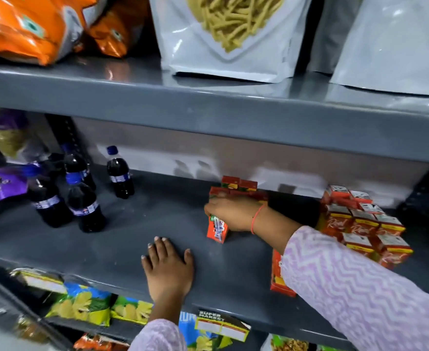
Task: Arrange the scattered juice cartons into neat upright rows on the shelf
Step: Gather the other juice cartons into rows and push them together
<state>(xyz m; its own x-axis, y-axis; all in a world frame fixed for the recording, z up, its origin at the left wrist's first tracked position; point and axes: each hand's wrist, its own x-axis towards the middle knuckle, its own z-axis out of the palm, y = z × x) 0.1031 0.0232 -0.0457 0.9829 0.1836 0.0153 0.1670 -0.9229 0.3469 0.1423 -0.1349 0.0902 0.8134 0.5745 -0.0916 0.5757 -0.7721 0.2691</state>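
The right hand (233, 214) has its grip closed around an upright carton (217, 229) on the shelf (132, 224), just in front of the back row (236, 188). The left hand (167, 267) lies flat and open, nearer the shelf edge.

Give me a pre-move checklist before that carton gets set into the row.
1. Right hand grips the orange carton: ok.
2. Carton upright: not ok, slightly tilted.
3. Left hand flat on the shelf, clear of the carton: ok.
4. Row behind standing upright: ok.
5. Fallen carton under the right sleeve waits: not ok.
6. Cola bottles clear of the path: ok.
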